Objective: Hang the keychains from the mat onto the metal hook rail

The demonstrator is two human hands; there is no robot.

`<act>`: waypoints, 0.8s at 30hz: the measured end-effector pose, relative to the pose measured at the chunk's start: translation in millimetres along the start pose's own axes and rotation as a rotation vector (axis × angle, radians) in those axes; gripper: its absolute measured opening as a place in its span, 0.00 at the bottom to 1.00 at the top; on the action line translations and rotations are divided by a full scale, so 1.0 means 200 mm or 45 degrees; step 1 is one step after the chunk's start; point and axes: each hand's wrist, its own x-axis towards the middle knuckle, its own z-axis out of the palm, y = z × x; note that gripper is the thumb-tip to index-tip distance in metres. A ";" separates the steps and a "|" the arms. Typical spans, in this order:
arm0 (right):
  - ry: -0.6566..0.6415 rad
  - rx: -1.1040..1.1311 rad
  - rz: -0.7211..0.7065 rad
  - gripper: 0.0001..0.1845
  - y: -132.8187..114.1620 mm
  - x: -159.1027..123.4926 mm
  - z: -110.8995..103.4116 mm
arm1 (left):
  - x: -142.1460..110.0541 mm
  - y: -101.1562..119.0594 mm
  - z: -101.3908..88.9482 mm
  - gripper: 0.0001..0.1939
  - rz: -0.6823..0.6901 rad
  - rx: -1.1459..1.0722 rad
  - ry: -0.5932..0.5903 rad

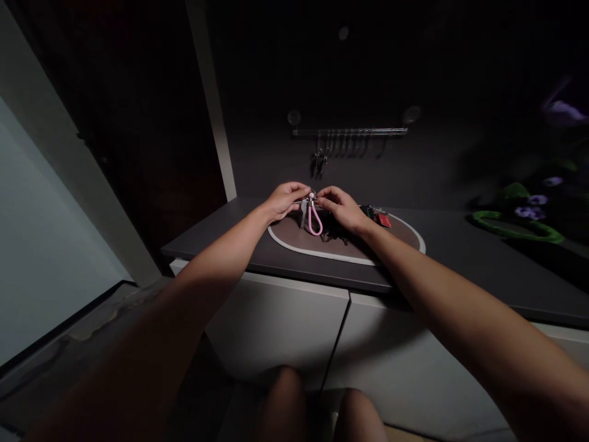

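Note:
Both my arms reach forward over a dark cabinet top. My left hand (284, 200) and my right hand (339, 207) meet above an oval tray (299, 247), fingers pinched together on a key ring. From the ring hang a pink looped strap (315, 221) and a silver key (303, 213). More keys and a red tag (383, 220) lie on the tray beside my right hand.
A metal hook rail (350, 131) is fixed to the dark wall behind, with some keys hanging at its left end. A green ring-shaped object (515, 228) and purple flowers (536, 201) sit at the right. White cabinet doors (276, 325) are below; my knees show at the bottom.

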 end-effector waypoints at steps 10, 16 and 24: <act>-0.023 0.129 0.001 0.13 -0.03 -0.02 0.01 | -0.01 0.01 0.02 0.14 0.000 -0.014 -0.035; 0.020 0.196 0.035 0.15 -0.06 -0.02 0.01 | -0.02 0.03 0.02 0.16 -0.007 -0.004 -0.068; 0.024 0.276 0.107 0.15 -0.07 -0.02 0.04 | -0.01 0.02 0.02 0.20 0.114 0.122 -0.060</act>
